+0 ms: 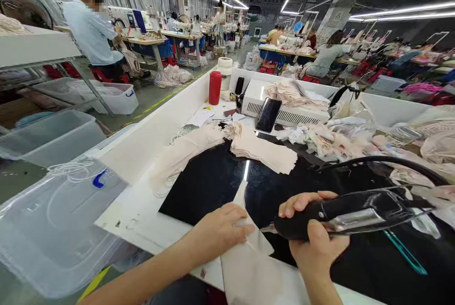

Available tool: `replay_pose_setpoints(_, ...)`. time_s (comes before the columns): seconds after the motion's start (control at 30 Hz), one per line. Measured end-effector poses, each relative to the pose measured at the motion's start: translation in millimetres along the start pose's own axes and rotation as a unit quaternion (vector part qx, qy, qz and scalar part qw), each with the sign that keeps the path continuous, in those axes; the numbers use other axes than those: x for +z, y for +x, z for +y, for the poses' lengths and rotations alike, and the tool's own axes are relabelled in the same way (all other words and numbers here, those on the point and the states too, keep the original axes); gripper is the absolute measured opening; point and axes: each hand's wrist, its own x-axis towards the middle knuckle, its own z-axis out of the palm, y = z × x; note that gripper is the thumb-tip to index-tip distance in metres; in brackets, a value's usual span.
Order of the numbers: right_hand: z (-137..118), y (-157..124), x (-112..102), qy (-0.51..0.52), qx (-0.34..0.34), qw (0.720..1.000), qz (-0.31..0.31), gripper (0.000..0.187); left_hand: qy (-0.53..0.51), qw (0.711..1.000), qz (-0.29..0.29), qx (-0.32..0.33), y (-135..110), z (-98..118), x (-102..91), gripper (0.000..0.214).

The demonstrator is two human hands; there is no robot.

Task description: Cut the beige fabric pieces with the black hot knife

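My right hand is wrapped around a black hand-held tool with a shiny metal body and a black cable arching behind it. Its tip points left at a pale fabric piece lying on the glossy black work surface. My left hand presses down on that fabric with curled fingers, right beside the tool's tip. A stack of similar cream fabric pieces lies further back on the black surface.
White table walls enclose the bench. At the back stand a red cylinder, a white box unit, a dark phone and heaps of fabric scraps. Clear plastic bins sit at left. Other people sew at distant tables.
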Motion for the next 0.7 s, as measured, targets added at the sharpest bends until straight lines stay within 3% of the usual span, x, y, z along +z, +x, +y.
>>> replay_pose_setpoints(0.7, 8.5, 2.8, 7.0, 0.001, -0.008, 1.000, -0.024, 0.037, -0.016, 1.000, 0.025, 0.001, -7.5, -2.0, 13.7, 0.029)
